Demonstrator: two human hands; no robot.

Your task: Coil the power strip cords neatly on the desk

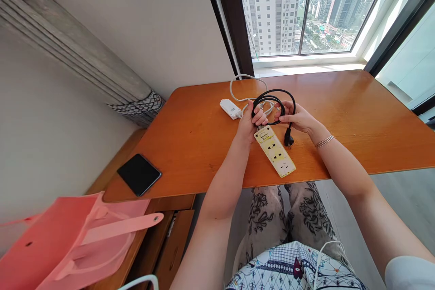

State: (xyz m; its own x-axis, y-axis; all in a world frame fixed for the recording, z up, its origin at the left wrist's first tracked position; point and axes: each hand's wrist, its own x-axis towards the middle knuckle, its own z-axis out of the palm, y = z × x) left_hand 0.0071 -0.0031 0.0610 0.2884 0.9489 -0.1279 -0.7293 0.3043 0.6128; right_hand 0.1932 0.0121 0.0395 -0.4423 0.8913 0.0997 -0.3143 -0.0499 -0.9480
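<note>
Tabletop (197,145), black cable (261,98) in both grips (252,120) (296,117)

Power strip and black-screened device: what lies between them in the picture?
In the head view, the left forearm crosses between the power strip and the black-screened device, with brown tabletop showing on either side of it.

Bright daylight from window (270,16); glare along sill (306,70); soft sheen on tabletop (340,118); edges stretched.
</note>
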